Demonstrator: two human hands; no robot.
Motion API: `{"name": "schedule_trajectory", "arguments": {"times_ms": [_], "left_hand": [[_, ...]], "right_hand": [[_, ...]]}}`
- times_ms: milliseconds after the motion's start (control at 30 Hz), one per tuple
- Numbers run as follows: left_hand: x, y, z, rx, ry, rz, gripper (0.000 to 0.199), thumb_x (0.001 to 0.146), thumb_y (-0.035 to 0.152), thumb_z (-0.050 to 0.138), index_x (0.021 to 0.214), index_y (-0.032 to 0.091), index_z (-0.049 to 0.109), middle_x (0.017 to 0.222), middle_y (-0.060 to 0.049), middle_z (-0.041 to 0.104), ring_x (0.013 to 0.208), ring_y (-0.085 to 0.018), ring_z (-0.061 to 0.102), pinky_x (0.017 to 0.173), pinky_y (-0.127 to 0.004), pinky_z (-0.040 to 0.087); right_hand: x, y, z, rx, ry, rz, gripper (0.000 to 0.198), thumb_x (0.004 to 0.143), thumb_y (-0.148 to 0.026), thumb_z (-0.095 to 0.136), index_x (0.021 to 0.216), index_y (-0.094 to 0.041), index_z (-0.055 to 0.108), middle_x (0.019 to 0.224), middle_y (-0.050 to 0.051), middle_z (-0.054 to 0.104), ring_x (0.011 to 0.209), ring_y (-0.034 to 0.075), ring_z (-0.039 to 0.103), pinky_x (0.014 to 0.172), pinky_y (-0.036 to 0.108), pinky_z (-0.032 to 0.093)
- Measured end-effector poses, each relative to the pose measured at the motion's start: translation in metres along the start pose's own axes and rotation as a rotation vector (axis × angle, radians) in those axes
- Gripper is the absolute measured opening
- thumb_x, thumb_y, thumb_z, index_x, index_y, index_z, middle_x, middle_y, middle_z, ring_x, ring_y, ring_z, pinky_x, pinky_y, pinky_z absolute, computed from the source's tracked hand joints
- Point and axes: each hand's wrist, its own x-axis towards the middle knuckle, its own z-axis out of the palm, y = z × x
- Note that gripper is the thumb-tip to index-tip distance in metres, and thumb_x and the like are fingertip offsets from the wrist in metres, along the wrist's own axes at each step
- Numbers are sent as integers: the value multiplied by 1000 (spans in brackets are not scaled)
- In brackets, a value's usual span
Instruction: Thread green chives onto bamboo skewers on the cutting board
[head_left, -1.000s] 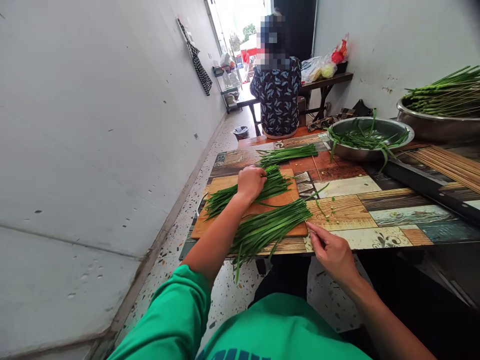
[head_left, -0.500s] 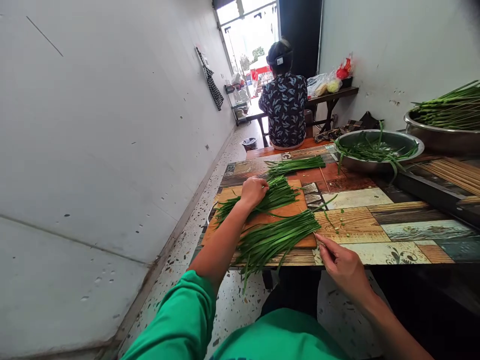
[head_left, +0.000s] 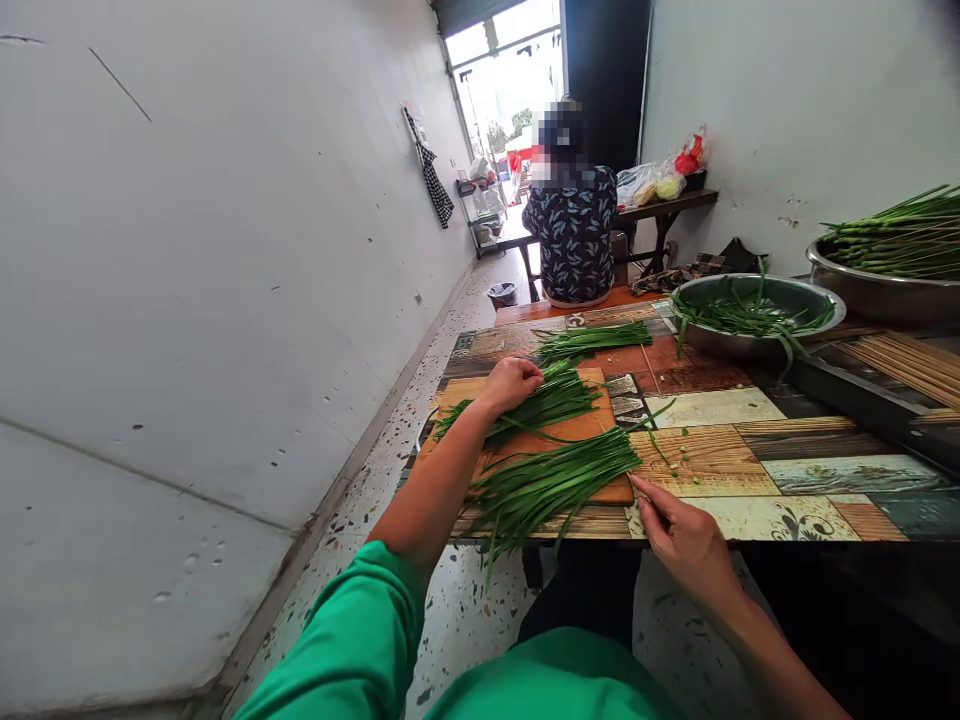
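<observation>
Green garlic chives lie in bundles on a wooden cutting board [head_left: 592, 408]. My left hand [head_left: 511, 384] rests on the middle bundle of chives [head_left: 555, 402], its fingers curled closed around some strands near the upper ends. A nearer bundle of chives [head_left: 559, 478] crosses the board's front edge, its leaf tips hanging past the table edge. At its trimmed right ends, my right hand [head_left: 686, 535] pinches a thin bamboo skewer, mostly hidden by the fingers and chives. A third bundle of chives [head_left: 600, 340] lies behind the board.
On the right stand a steel bowl of loose chives [head_left: 757, 330] and a larger bowl of green stalks [head_left: 892, 285]. Bamboo skewers [head_left: 911, 365] lie beside a long dark blade-like tool [head_left: 847, 395]. One loose skewer [head_left: 649, 368] lies behind. A person [head_left: 576, 235] sits ahead, facing away.
The view has tilted slightly, so the scene sits a little lower. Both hands stay nearly in place; no object has clearly moved.
</observation>
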Motion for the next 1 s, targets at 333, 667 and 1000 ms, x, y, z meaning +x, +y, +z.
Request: {"name": "schedule_trajectory", "arguments": {"times_ms": [333, 667, 1000], "left_hand": [[7, -6, 4, -310, -43, -121, 17, 78, 13, 56, 90, 12, 68, 60, 2, 63, 50, -6, 49, 52, -17, 39], [11, -10, 0, -388, -75, -125, 9, 74, 21, 65, 78, 13, 64, 60, 3, 60, 50, -5, 45, 50, -17, 35], [9, -10, -1, 132, 39, -82, 12, 74, 26, 67, 81, 17, 72, 78, -3, 69, 71, -14, 59, 67, -24, 44]], "right_hand": [[1, 6, 2, -2, -29, -4, 38, 85, -30, 44, 108, -18, 71, 88, 7, 76, 65, 18, 71, 53, 23, 54], [3, 2, 0, 13, -6, -26, 36, 85, -29, 44, 105, -18, 72, 83, 6, 76, 60, 18, 70, 53, 24, 53], [3, 6, 2, 21, -20, -14, 36, 84, -29, 44, 105, -19, 71, 83, 6, 76, 61, 18, 70, 52, 24, 52]]}}
